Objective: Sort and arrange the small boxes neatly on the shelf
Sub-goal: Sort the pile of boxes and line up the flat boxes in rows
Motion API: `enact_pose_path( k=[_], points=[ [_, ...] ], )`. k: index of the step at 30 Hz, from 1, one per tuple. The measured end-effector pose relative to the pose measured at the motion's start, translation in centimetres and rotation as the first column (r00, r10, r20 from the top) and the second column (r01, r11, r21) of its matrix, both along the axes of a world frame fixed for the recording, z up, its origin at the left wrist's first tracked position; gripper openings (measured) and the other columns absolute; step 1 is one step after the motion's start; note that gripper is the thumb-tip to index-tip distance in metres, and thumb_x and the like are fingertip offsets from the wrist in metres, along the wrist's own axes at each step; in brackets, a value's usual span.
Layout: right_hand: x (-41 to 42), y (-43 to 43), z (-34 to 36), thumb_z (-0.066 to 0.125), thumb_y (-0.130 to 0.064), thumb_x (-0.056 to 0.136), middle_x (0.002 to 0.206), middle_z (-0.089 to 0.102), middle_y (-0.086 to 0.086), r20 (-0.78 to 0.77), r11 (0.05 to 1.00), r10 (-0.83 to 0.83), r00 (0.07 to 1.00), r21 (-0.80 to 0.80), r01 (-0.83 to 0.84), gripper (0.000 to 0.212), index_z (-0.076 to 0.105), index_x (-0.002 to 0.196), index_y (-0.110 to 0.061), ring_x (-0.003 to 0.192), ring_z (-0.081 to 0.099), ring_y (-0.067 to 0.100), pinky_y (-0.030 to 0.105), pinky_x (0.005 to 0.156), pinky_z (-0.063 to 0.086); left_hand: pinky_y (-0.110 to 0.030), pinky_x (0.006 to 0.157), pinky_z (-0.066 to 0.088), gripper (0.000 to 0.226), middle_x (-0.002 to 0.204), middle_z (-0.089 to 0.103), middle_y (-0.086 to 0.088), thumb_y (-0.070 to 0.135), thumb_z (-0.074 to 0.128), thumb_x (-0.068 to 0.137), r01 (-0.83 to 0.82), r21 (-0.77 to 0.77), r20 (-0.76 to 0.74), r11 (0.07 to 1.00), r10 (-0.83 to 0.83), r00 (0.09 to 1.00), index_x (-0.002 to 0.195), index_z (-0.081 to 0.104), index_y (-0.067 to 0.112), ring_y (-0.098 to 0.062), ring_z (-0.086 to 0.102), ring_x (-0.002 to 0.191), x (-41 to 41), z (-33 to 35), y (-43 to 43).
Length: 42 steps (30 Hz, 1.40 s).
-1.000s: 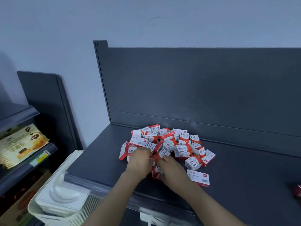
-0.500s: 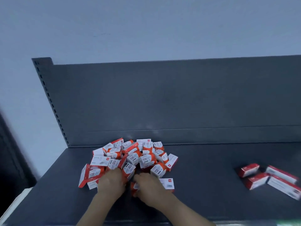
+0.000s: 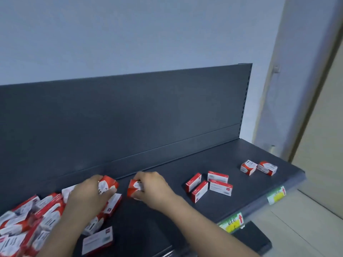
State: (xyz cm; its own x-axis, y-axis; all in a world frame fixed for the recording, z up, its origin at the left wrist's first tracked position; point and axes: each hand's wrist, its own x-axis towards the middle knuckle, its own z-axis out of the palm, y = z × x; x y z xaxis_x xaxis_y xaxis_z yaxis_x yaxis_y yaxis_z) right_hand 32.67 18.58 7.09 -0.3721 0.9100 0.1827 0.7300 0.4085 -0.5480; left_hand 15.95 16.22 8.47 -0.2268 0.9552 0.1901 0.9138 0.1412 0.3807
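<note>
The dark shelf point(image 3: 167, 216) has bare room between the two hands and in front of the right hand, all the way to the front edge. The back wall point(image 3: 130, 117) of the shelf stands just behind both hands.

To the right of the right hand there is a bare strip. Past it, four long boxes point(image 3: 209, 184) lie close together. Further right, near the round end of the shelf, two boxes point(image 3: 258, 167) sit side by side. Yellow tags point(image 3: 233, 222) hang on the front edge.

The left hand point(image 3: 87, 197) reaches over a messy pile point(image 3: 27, 219) of red and white boxes. Its fingers are curled round the first box point(image 3: 108, 184), which is tipped at the pile's right edge. A flat box point(image 3: 97, 242) lies alone in front of this hand, near the front edge.

The right hand point(image 3: 154, 190) lies low, palm down, wrist toward the front edge. Its fingers and thumb pinch the second box point(image 3: 132, 188), which sticks out on the hand's left side, in the gap between the hands. I cannot tell if this box touches the shelf.
</note>
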Motion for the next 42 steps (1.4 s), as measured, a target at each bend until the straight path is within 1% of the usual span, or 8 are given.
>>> enact_pose_path(
  k=[5,11,19,26,33,37,40,42],
  points=[
    [11.1,3.6,0.6,0.063,-0.023,0.084,0.113,0.063,0.017,0.054,0.984,-0.179,0.982,0.012,0.179,0.039,0.054,0.119,-0.01,0.106,0.057,0.035,0.036,0.084,0.047,-0.028,0.071,0.036,0.03,0.1,0.068,-0.005,0.034,0.065,0.082,0.154,0.085,0.096,0.984,-0.162,0.982,0.103,0.062,0.013,-0.025,0.059,0.094,10.9,0.7,4.1],
    [24.9,7.8,0.0,0.064,-0.022,0.083,0.111,0.064,0.015,0.082,0.967,-0.255,0.964,0.034,0.253,0.035,0.056,0.115,-0.009,0.104,0.058,0.034,0.035,0.083,0.047,-0.025,0.072,0.036,0.029,0.1,0.066,-0.004,0.034,0.063,0.083,0.228,0.14,0.139,0.964,-0.247,0.959,0.102,0.061,0.012,-0.02,0.057,0.087,25.2,-0.2,9.3],
    [37.6,13.2,-1.7,0.063,-0.02,0.085,0.117,0.062,0.014,0.14,0.945,-0.325,0.935,0.016,0.326,0.039,0.054,0.12,-0.01,0.106,0.058,0.03,0.035,0.086,0.047,-0.032,0.082,0.043,0.036,0.11,0.064,-0.006,0.036,0.063,0.081,0.23,0.016,0.194,0.973,-0.229,0.954,0.108,0.057,0.013,-0.024,0.057,0.102,38.6,-3.4,15.2],
    [41.0,16.6,-4.3,0.059,-0.013,0.087,0.117,0.061,0.014,0.23,0.929,-0.353,0.907,-0.03,0.369,0.033,0.053,0.12,-0.008,0.106,0.058,0.03,0.036,0.086,0.048,-0.035,0.092,0.045,0.037,0.122,0.058,-0.007,0.029,0.061,0.086,0.232,-0.108,0.09,0.967,-0.223,0.971,0.118,0.052,0.012,-0.024,0.054,0.112,43.9,-6.1,18.6],
    [41.6,17.6,-6.2,0.053,-0.01,0.086,0.114,0.06,0.015,0.287,0.929,-0.298,0.91,-0.132,0.346,0.031,0.054,0.117,-0.008,0.103,0.058,0.031,0.035,0.081,0.048,-0.034,0.084,0.048,0.027,0.113,0.059,-0.007,0.028,0.06,0.086,0.247,-0.247,0.104,0.937,-0.228,0.968,0.105,0.054,0.01,-0.023,0.057,0.103,44.5,-8.4,20.1],
    [41.3,17.9,-6.1,0.055,-0.022,0.088,0.114,0.062,0.012,0.284,0.929,-0.276,0.918,-0.167,0.331,0.031,0.056,0.117,-0.012,0.103,0.06,0.028,0.033,0.081,0.05,-0.033,0.079,0.047,0.031,0.112,0.06,-0.007,0.036,0.059,0.086,0.281,-0.295,0.12,0.913,-0.256,0.959,0.105,0.055,0.011,-0.022,0.058,0.1,44.3,-8.4,20.5],
    [40.5,17.9,-5.3,0.053,-0.037,0.091,0.112,0.061,0.011,0.283,0.94,-0.3,0.911,-0.075,0.333,0.035,0.055,0.114,-0.009,0.103,0.059,0.026,0.033,0.08,0.048,-0.032,0.075,0.043,0.043,0.11,0.06,-0.008,0.048,0.049,0.089,0.288,-0.235,0.132,0.928,-0.263,0.956,0.106,0.054,0.009,-0.024,0.057,0.102,43.9,-7.1,20.3],
    [39.7,17.9,-4.4,0.049,-0.036,0.094,0.112,0.06,0.012,0.262,0.951,-0.305,0.916,0.024,0.31,0.034,0.055,0.109,-0.006,0.102,0.058,0.027,0.032,0.077,0.045,-0.034,0.083,0.043,0.045,0.116,0.059,-0.011,0.046,0.044,0.092,0.277,-0.14,0.097,0.951,-0.265,0.959,0.111,0.053,0.006,-0.027,0.054,0.11,43.2,-5.8,19.8]
  ],
)
